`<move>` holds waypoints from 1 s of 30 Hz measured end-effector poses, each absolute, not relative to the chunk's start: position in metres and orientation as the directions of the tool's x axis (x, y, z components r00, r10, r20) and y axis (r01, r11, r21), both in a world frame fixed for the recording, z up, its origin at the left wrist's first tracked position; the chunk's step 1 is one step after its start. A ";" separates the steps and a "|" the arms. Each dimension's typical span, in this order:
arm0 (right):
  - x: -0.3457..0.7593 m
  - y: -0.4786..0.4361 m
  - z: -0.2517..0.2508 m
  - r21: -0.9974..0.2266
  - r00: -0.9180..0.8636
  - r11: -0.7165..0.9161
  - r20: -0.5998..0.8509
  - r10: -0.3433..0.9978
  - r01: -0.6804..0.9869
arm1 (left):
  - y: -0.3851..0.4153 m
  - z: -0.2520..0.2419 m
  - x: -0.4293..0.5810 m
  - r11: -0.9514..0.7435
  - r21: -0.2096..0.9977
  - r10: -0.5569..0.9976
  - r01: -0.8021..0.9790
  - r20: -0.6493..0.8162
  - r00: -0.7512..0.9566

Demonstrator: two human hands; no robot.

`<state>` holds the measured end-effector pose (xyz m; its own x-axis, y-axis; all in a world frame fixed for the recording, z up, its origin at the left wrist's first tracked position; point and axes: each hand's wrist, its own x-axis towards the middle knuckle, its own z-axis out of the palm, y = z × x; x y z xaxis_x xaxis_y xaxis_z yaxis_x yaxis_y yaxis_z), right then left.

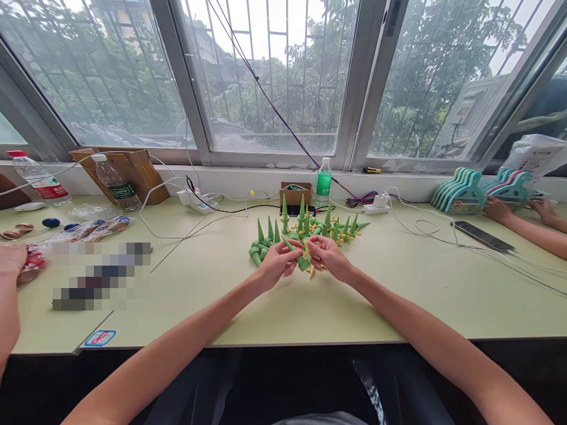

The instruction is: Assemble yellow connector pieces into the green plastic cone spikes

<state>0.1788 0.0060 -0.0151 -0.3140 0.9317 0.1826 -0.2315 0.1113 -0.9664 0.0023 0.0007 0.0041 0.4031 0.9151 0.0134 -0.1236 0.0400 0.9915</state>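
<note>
My left hand [275,264] is closed round a green pointed plastic piece [303,262] with a wide base, held above the table's middle. My right hand [331,257] pinches a small yellow piece [306,249] against that green piece; whether the two are joined, I cannot tell. Just beyond my hands lies a cluster of similar green cones [261,230], several upright and others on their sides. Small yellow pieces [339,238] are mixed in among them, and a few loose yellow bits [312,273] lie under my hands.
Behind the cluster stand a small brown box [296,195] and a green-labelled bottle [324,180]. Power strips [201,202] and white cables run along the wall. A phone [482,235] and teal hangers [460,192] are at right, near another person's hands [498,209]. Another hand [11,260] shows at far left.
</note>
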 end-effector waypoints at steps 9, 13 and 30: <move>0.176 0.007 -0.015 -0.946 -0.300 0.075 0.174 0.938 -0.316 | 0.000 0.005 0.004 0.097 0.977 0.922 -0.188 -0.017 0.388; 0.176 0.008 -0.017 -0.942 -0.301 0.079 0.183 0.936 -0.327 | -0.001 0.005 0.004 0.109 0.971 0.926 -0.212 -0.022 0.376; 0.176 0.006 -0.016 -0.970 -0.276 0.160 0.207 0.938 -0.184 | 0.000 0.007 0.004 0.033 0.968 0.947 -0.247 0.049 0.319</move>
<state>0.1760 0.0061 -0.0159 -0.2764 0.9384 0.2073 -0.1835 0.1602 -0.9699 0.0037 0.0004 0.0070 0.3188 0.9465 0.0493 -0.2474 0.0329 0.9683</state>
